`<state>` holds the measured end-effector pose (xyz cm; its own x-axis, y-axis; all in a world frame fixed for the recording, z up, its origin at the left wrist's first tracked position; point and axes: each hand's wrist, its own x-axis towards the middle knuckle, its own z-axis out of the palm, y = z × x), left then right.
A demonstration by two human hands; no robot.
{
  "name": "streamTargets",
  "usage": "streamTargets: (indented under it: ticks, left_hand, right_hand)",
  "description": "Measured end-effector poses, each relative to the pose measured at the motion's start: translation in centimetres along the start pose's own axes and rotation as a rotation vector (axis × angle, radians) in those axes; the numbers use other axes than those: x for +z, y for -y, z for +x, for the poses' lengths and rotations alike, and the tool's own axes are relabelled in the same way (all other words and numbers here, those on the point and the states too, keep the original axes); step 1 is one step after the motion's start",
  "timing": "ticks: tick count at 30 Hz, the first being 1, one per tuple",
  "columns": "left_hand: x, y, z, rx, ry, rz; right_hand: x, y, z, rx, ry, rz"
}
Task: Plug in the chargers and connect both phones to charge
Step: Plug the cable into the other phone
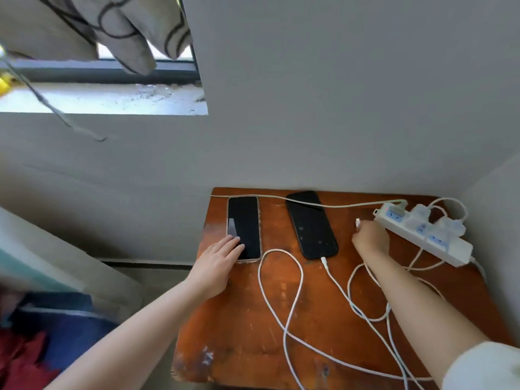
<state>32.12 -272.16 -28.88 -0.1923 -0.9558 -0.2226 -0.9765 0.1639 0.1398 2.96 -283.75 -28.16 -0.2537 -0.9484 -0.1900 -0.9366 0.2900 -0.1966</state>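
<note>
Table (242, 327) stood against the wall, two phones lying at its far side. Left hand (215, 266) rested with straight fingers on the left phone (243, 220). Right phone (311, 225) had a cable (334, 280) plugged into its near end. Right hand (371, 237) pinched a white charger (358, 222) just left of the power strip (422, 232). Loose cable loops crossed the table near the right arm.

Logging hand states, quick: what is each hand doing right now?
Left hand: open, fingers resting on the left phone.
Right hand: pinching a white cable plug.
</note>
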Motion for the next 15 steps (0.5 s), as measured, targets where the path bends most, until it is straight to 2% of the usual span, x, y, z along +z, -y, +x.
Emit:
streamTargets:
  ticks: [7,10,15]
  left_hand:
    - [-3.6,1.4,5.3,0.402,0.279,0.413]
    - [-4.2,0.7,6.9,0.570,0.371,0.609]
    - [-5.2,0.4,8.3,0.738,0.458,0.641]
  right_hand:
    - [-1.0,2.0,-6.1,-0.064,-0.120,0.325]
    - [-0.9,4.0,-9.4,-0.219,-0.095,0.361]
    - [1.9,7.0,-13.7,-0.354,0.046,0.405]
